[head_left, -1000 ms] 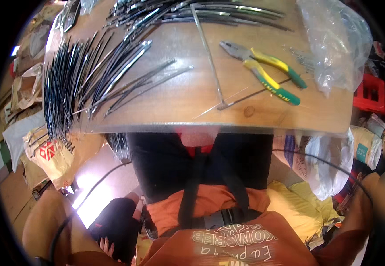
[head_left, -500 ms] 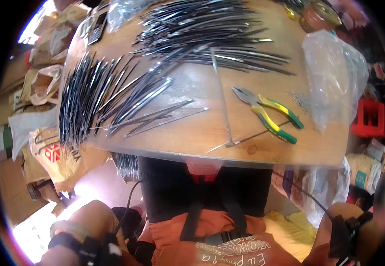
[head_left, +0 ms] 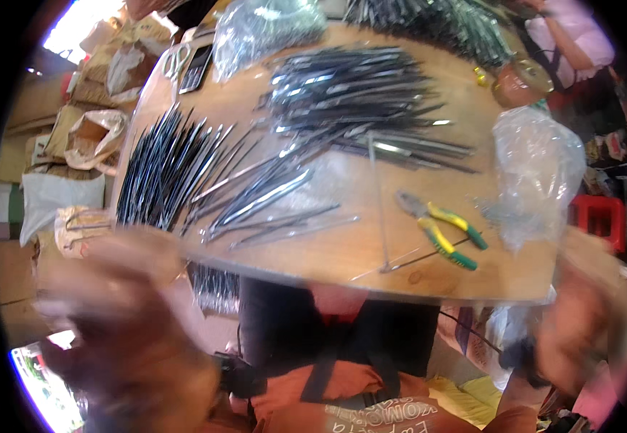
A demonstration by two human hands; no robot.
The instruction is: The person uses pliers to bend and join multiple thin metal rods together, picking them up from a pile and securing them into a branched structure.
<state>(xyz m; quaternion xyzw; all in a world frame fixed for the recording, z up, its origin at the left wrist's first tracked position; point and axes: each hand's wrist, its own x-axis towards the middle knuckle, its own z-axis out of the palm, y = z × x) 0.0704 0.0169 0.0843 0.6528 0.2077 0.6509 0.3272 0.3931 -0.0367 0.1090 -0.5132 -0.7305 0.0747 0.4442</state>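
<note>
My left hand [head_left: 115, 303] is raised off the table's near left corner, smeared by motion, its fingers unreadable. My right hand [head_left: 579, 307] is beside the near right corner, also blurred; whether it holds anything does not show. Between them, pliers [head_left: 423, 216] with yellow-green handles lie on the wooden table [head_left: 472, 285]. Long thin dark strips form a big pile [head_left: 349, 90] at the middle back and a fanned bunch [head_left: 162, 177] at the left. Several loose strips [head_left: 266, 195] spread between these. A thin rod [head_left: 380, 202] lies left of the pliers.
A clear plastic bag [head_left: 537, 169] sits at the right edge, another bag [head_left: 266, 32] at the back. Scissors [head_left: 175, 62] and a phone [head_left: 196, 69] lie far left. Another person [head_left: 573, 40] is at the far right. A red plastic stool [head_left: 602, 220] and paper sacks [head_left: 95, 137] flank the table.
Both hands have risen from low at the sides to beside the table's near corners. The view has tilted up, showing more of the far table. The pliers and strips lie as before.
</note>
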